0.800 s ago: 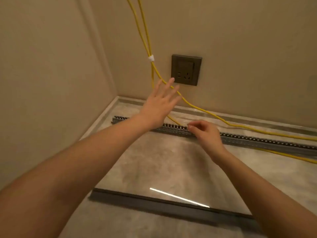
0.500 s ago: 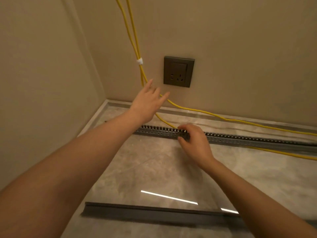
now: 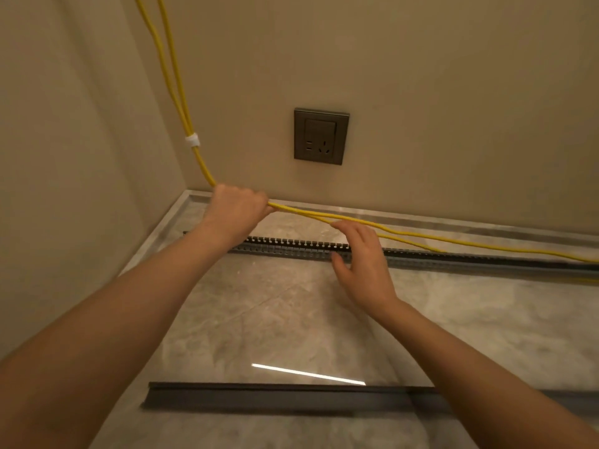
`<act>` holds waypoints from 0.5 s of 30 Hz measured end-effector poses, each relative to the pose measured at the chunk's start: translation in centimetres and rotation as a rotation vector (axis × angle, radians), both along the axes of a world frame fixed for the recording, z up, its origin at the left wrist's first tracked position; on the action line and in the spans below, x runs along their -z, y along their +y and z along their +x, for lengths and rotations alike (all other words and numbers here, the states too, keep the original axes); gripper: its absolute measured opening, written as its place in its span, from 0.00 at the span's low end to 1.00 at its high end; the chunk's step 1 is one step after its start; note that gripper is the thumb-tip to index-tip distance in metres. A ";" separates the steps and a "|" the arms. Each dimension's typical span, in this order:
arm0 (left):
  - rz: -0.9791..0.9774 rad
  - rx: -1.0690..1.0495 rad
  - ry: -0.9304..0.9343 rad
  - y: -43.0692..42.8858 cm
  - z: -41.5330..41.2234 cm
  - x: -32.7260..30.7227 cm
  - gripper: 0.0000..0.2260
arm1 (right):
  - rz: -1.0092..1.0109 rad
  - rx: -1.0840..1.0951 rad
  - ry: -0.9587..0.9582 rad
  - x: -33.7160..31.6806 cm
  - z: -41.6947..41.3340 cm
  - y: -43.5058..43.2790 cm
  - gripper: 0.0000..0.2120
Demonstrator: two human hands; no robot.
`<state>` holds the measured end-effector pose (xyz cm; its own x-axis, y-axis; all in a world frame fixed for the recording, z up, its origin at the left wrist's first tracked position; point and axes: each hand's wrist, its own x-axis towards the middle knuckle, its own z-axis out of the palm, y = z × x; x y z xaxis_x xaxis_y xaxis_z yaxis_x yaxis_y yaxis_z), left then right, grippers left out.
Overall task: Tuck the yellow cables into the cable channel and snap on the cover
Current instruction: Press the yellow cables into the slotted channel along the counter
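Two yellow cables (image 3: 418, 235) hang down the wall, held together by a white tie (image 3: 192, 140), then run right just above the floor. My left hand (image 3: 235, 210) is shut on both cables near the corner. A grey slotted cable channel (image 3: 291, 247) lies on the floor along the wall. My right hand (image 3: 361, 257) rests on the channel, fingers spread over its top and touching the cables, thumb on its near side. The dark grey cover (image 3: 278, 398) lies flat on the floor close to me, apart from the channel.
A dark wall socket (image 3: 321, 136) sits above the channel. A pale skirting ledge (image 3: 421, 218) runs along the wall base. The side wall closes in on the left. The floor is glossy marble-look tile.
My left hand dropped from open in the air and closed on the cables. My right hand shifted along the channel. The cables now run taut from my left fist.
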<state>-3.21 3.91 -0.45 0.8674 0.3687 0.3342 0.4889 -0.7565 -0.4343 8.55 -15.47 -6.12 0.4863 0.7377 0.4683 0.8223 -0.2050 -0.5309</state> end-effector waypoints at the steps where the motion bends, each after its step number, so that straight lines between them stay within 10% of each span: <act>1: -0.020 0.012 -0.056 -0.1 -0.3 -0.1 0.18 | 0.020 0.009 -0.024 -0.3 0.0 0.0 0.23; 15: -0.308 0.239 -0.540 -2.3 -1.8 -3.6 0.16 | 0.054 0.245 -0.371 -2.4 2.5 -0.1 0.17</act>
